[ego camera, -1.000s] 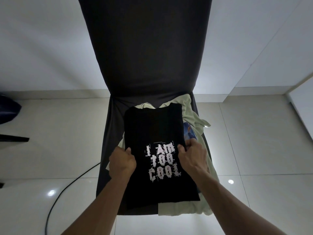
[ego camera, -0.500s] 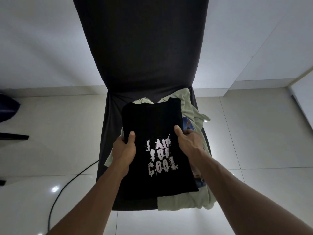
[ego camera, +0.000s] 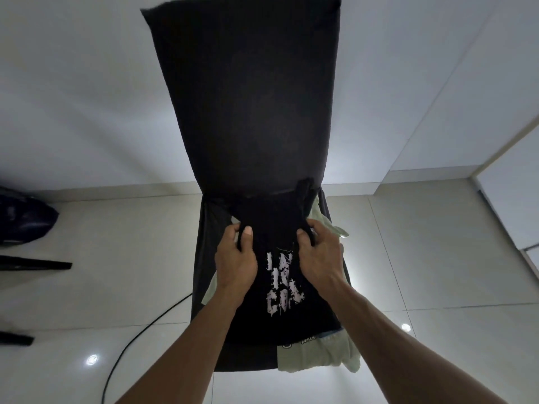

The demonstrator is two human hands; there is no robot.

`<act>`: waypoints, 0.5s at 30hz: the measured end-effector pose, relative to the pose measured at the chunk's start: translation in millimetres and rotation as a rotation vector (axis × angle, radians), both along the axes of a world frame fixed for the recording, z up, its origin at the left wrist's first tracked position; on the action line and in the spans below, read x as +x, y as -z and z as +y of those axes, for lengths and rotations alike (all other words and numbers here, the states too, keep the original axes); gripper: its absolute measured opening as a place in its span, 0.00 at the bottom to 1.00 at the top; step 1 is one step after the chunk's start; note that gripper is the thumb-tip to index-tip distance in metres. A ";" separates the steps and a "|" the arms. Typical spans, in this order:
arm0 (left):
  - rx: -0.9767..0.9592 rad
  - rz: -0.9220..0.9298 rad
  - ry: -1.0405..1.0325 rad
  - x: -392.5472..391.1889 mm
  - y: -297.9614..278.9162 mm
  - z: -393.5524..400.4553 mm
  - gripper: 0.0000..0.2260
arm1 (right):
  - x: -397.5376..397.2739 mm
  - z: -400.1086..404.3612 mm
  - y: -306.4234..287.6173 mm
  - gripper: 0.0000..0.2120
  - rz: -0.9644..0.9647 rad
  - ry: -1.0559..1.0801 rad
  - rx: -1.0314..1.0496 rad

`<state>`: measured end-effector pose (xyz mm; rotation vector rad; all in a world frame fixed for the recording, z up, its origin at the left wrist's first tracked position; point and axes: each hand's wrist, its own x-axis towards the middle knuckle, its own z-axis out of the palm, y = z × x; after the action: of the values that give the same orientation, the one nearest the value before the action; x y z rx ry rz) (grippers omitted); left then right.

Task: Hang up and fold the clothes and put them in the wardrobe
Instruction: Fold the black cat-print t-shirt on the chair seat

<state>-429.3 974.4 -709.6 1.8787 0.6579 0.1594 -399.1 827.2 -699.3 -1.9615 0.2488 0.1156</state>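
Note:
A black T-shirt [ego camera: 280,313] with white lettering lies on the seat of a black-covered chair [ego camera: 245,106]. My left hand [ego camera: 234,259] grips its left edge, thumb on top of the cloth. My right hand [ego camera: 319,255] grips the right edge, and the far part of the shirt is bunched and lifted between them. Under the shirt lies a pale green garment [ego camera: 318,354], showing at the seat's front right and right side.
A black cable [ego camera: 140,330] runs across the glossy tiled floor at the left of the chair. A dark bag [ego camera: 23,220] and dark bars [ego camera: 35,262] sit at the far left. White walls stand behind, with a pale door or panel edge [ego camera: 507,147] at the right.
Both hands have slid further up the shirt's sides and closed on the cloth, gathering and raising its far half; the lettering is partly covered now. The view has tilted upward.

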 end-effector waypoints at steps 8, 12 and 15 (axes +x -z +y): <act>-0.029 -0.059 0.195 8.1 -188.1 -18.2 0.11 | -18.6 -29.3 -186.3 0.13 -0.132 0.138 -0.020; -0.047 -0.113 0.379 8.9 -282.3 -39.7 0.10 | -38.1 -57.3 -277.5 0.13 -0.200 0.245 -0.022; -0.051 -0.146 0.489 2.5 -343.3 -72.3 0.10 | -60.0 -92.8 -334.3 0.13 -0.244 0.342 -0.017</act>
<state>-426.8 902.0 -366.3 1.9018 0.0923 -0.0372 -459.1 734.4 -365.0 -1.8993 0.4191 -0.3463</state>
